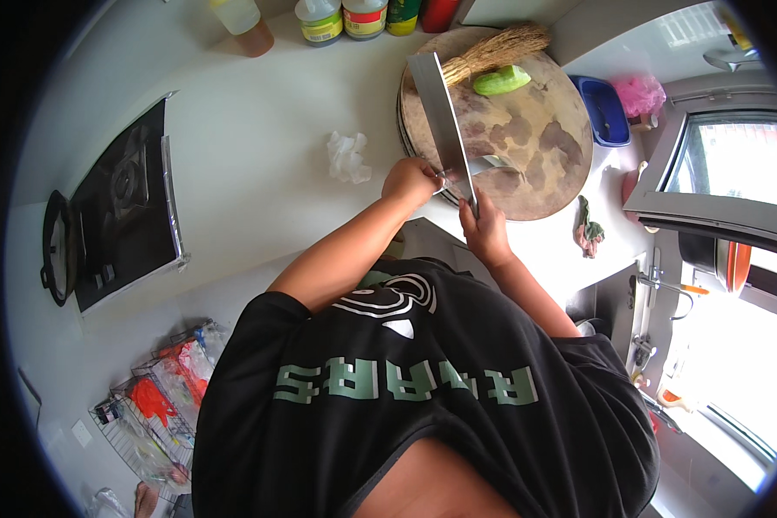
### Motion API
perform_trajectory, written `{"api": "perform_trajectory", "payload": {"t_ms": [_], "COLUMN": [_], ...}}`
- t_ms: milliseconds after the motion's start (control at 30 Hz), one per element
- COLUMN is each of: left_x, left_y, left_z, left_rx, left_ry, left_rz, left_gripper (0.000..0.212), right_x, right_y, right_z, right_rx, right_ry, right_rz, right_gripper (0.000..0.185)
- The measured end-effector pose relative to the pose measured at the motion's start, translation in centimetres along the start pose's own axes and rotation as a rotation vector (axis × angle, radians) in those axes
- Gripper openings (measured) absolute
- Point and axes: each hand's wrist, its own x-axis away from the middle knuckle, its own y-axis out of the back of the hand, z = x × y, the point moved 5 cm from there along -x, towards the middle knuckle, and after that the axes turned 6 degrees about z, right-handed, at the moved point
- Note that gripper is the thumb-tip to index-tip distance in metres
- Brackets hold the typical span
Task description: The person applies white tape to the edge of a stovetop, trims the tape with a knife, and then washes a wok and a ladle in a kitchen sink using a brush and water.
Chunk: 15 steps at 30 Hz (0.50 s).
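My right hand (487, 226) is closed around the handle of a cleaver (443, 120), whose long blade points away from me over a round wooden chopping block (537, 188). Beside the blade's lower end, my left hand (414, 181) pinches a small whitish, thin thing that I cannot make out, perhaps a tissue. A piece of peeled green vegetable (502, 80), like cucumber, lies at the far part of the block. Against it rests a straw brush (498, 52). Crumpled white tissue (348, 157) lies on the white countertop (265, 142), left of the block.
Bottles (364, 19) line the counter's back edge. A blue plastic basin (601, 111), a pink plastic bag (639, 96) and a rumpled cloth (588, 230) are to the right, by an open window (731, 162). A black cooktop (126, 207) lies at the left.
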Motion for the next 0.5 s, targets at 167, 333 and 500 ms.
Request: {"api": "perform_trajectory", "payload": {"t_ms": [167,333,500], "left_x": [0.2,-0.7,-1.1], "left_y": [0.2,-0.2,-0.4], "left_z": [-0.4,0.2,0.9], "left_rx": [-0.012,-0.002,0.027], "left_ry": [0.012,-0.028,-0.08], "left_rz": [0.009,-0.005,0.004], "left_gripper": [0.018,0.016,0.018], "right_x": [-0.5,-2.7,-2.5], "right_y": [-0.1,-0.3,1.2], "right_z": [0.2,0.5,1.7], "right_rx": [0.034,-0.019,-0.171], "right_ry": [-0.012,0.029,0.022], "right_rz": [0.005,0.027,0.013], "right_gripper": [0.032,0.032,0.031]}}
